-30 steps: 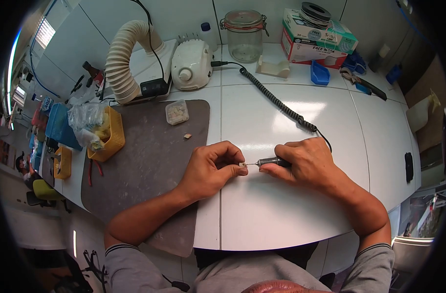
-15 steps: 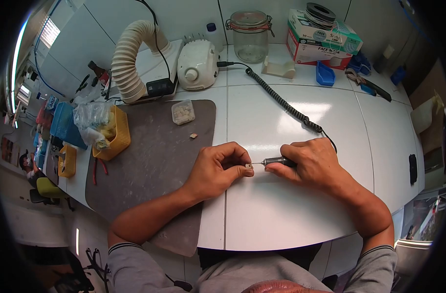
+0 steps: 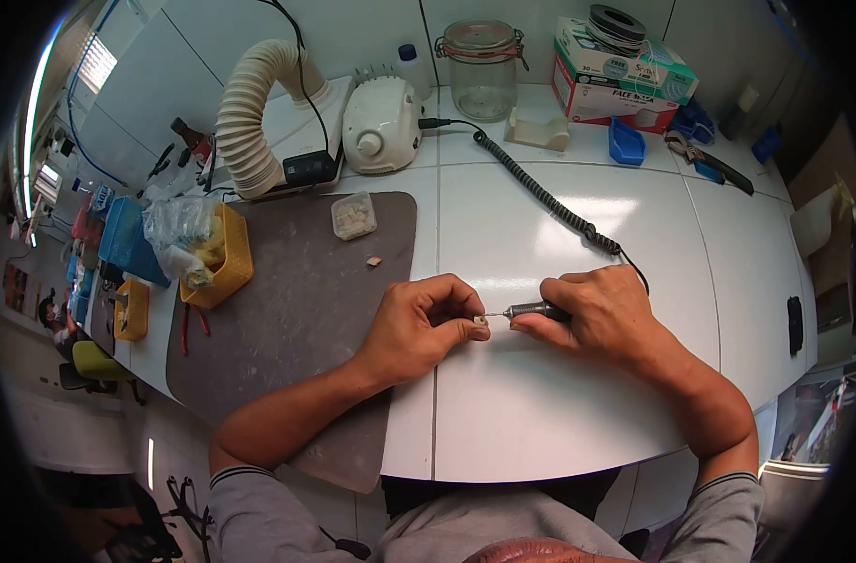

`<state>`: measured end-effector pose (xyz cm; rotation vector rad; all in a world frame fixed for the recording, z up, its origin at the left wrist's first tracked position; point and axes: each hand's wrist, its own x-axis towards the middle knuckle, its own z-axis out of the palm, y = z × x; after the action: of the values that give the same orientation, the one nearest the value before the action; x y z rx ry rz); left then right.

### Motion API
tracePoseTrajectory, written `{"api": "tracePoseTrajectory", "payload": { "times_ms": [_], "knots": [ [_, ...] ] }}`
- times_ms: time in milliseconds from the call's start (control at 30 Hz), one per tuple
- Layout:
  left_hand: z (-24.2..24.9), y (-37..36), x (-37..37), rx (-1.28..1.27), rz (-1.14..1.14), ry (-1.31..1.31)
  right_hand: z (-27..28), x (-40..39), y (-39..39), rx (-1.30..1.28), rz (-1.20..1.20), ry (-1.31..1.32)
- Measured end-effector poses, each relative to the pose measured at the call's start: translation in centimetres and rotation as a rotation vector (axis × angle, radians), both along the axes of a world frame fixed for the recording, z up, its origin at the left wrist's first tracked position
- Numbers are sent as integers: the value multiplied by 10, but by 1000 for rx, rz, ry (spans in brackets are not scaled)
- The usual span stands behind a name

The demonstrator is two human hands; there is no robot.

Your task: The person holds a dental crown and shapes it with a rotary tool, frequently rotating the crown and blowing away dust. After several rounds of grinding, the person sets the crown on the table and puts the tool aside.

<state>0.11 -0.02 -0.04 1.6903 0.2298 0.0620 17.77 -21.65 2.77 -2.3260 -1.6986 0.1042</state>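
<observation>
A white table (image 3: 559, 403) spread beneath, a grey mat (image 3: 287, 263) toward nine o'clock. The right hand (image 3: 601, 314), at three, gripped, and the left hand (image 3: 414, 324), at nine, pinched: respectively a dark handpiece (image 3: 537, 311) and, between them, a small pale piece (image 3: 482, 321). Its thin bit (image 3: 496, 314) pointed to nine, contact too fine to tell. Braced wrists, light pressure and fingertips kept off the bit probably served best.
</observation>
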Motion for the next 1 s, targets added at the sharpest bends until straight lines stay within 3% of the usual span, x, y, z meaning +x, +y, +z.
{"api": "tracePoseTrajectory", "payload": {
  "times_ms": [1000],
  "knots": [
    [2, 0, 0, 37, -6, 4, -1, 1, -1, -8, 24, -2]
  ]
}}
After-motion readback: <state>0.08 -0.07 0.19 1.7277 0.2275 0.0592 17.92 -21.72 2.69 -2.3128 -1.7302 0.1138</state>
